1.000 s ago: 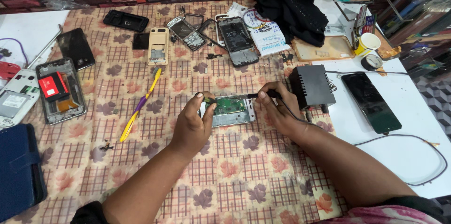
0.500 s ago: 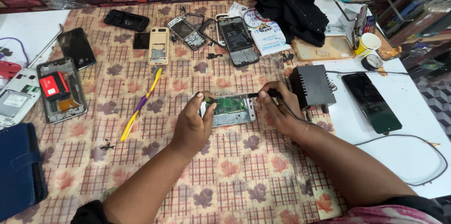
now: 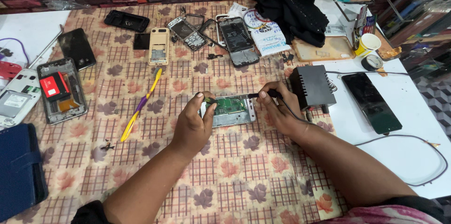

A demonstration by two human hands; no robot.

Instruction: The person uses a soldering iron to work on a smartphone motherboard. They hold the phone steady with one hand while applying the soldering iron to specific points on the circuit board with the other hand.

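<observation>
An opened phone frame with a green circuit board (image 3: 231, 109) lies in the middle of the patterned cloth. My left hand (image 3: 196, 121) grips its left end, thumb and fingers pinching the edge. My right hand (image 3: 278, 107) holds a black corded tool (image 3: 264, 95) like a pen, its tip resting on the frame's top right edge. The tool's cable runs under my wrist toward a black box-shaped power unit (image 3: 312, 87) just to the right.
Several dismantled phones (image 3: 61, 90) and back covers (image 3: 159, 45) are spread over the cloth (image 3: 225, 177). A yellow and purple pry tool (image 3: 141, 104) lies left. A dark phone (image 3: 371, 102), paper cup (image 3: 367, 44), black cloth (image 3: 291, 8) and a blue case (image 3: 19, 172) surround.
</observation>
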